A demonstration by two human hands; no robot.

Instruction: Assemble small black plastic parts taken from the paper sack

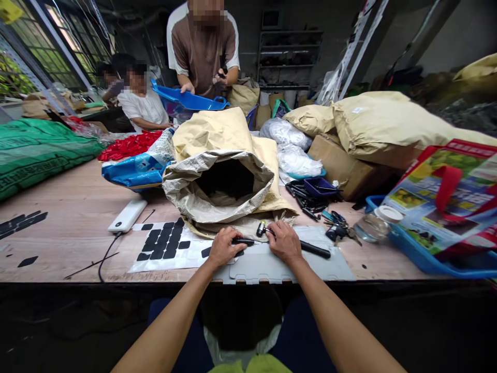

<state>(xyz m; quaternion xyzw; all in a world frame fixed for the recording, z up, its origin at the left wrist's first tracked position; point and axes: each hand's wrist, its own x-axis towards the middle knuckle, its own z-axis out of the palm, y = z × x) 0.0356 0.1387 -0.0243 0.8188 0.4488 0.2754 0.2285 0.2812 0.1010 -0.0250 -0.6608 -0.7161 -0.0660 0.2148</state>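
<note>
My left hand [223, 247] is closed over a thin black rod-like part [244, 241] that lies on a grey mat [272, 267] at the table's front edge. My right hand [284, 241] grips a small hammer by its black handle [315, 250], the hammer's head [261, 228] resting just right of the black part. An open tan paper sack [221, 184] stands right behind both hands, its dark mouth facing me. A white sheet with several black stick-on pieces [165, 244] lies to the left of my left hand.
A white power bank [127, 215] with a black cable lies at left. Black parts and a blue tray [319, 186], keys [337, 228] and a jar [375, 221] sit at right. Sacks, a blue basin [427, 261] and red parts [130, 145] crowd the back. Other people work across the table.
</note>
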